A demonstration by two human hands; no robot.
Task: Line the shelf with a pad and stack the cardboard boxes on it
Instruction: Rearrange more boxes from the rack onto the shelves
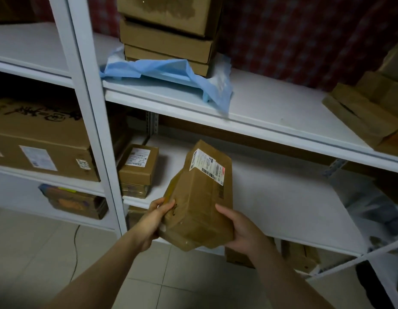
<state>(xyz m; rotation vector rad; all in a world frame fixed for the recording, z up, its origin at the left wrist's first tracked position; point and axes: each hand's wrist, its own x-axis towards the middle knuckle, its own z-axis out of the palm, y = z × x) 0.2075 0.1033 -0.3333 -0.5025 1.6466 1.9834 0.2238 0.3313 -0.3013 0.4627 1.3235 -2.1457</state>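
I hold a long brown cardboard box (202,197) with a white shipping label in front of the middle shelf (271,197). My left hand (155,219) grips its near left corner. My right hand (240,228) grips its near right side. On the upper shelf (271,108) lies a crumpled blue pad (166,70), partly hanging over the front edge. A stack of several cardboard boxes (169,34) stands on the pad's back part.
Two small labelled boxes (137,168) are stacked at the middle shelf's left end. A big carton (41,139) fills the left bay. Flattened cardboard (367,108) lies on the upper shelf's right end. White uprights (90,108) divide the bays. More boxes (298,253) sit below.
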